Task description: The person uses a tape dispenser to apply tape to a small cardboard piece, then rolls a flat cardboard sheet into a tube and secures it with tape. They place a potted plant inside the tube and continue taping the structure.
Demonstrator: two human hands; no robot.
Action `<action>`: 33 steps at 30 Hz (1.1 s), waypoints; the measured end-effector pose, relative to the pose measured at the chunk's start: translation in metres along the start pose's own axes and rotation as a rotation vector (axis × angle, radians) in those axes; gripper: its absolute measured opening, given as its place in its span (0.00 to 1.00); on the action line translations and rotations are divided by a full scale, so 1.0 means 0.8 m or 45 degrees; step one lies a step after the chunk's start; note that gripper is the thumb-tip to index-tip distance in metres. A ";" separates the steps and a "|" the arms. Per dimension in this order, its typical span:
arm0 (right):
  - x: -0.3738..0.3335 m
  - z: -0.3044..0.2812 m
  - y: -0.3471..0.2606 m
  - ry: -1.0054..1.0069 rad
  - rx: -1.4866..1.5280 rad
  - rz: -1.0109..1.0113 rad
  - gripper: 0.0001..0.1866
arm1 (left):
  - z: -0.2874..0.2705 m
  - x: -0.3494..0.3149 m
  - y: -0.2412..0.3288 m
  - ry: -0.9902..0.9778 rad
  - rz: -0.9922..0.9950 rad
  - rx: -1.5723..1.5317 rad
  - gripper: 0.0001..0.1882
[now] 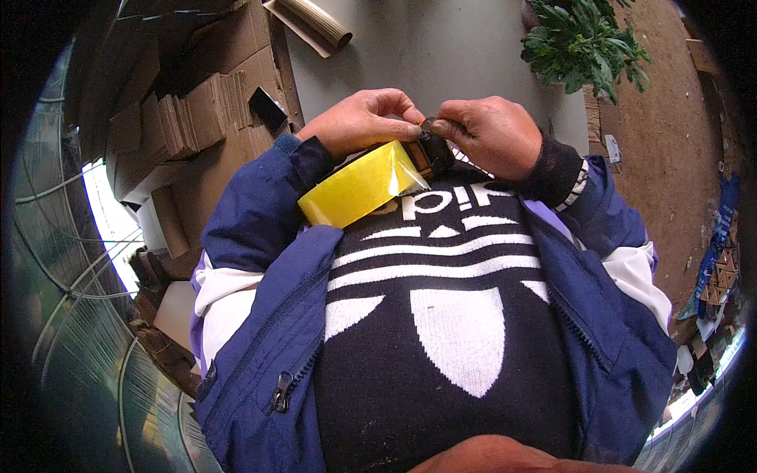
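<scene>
A wide roll of glossy yellow tape (pixel 359 185) lies tilted in front of my chest, just below my left hand (pixel 359 124). At its right end is a small black piece with orange-brown parts (pixel 430 151), which looks like a tape dispenser. My left thumb and fingers close in a pinch at the top of this piece. From the other side, my right hand (pixel 495 135) has its fingers curled in, with thumb and forefinger gripping the black part. My fingers partly hide the spot where both hands meet.
A grey-white tabletop (pixel 426 59) stretches ahead of my hands. On it lie a rolled piece of cardboard (pixel 315 27) at the far left and a leafy green plant (pixel 583 51) at the far right. Stacked flat cardboard (pixel 185 118) and a dark phone-like object (pixel 268 109) are at left.
</scene>
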State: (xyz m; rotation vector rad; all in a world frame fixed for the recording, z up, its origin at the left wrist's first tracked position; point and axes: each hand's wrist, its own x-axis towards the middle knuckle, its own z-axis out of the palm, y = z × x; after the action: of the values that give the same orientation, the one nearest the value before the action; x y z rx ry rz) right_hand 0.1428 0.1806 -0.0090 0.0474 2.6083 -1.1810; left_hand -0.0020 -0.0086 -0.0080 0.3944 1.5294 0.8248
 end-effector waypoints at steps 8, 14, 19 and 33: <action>-0.002 0.001 0.000 0.062 0.024 -0.037 0.12 | 0.000 0.008 -0.008 0.019 0.131 -0.002 0.15; -0.001 0.000 0.003 0.071 0.104 -0.054 0.11 | -0.002 0.009 -0.007 0.023 0.216 -0.015 0.14; -0.002 0.004 0.008 0.111 0.207 -0.130 0.10 | -0.003 0.005 -0.001 0.036 0.262 0.053 0.16; 0.005 0.007 0.022 0.133 0.519 0.071 0.14 | -0.008 0.000 0.001 0.009 0.121 -0.208 0.17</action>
State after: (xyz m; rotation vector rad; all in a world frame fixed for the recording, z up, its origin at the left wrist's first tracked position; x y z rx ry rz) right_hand 0.1431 0.1877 -0.0268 0.2671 2.3870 -1.7087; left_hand -0.0086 -0.0096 -0.0076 0.3462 1.4464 1.0193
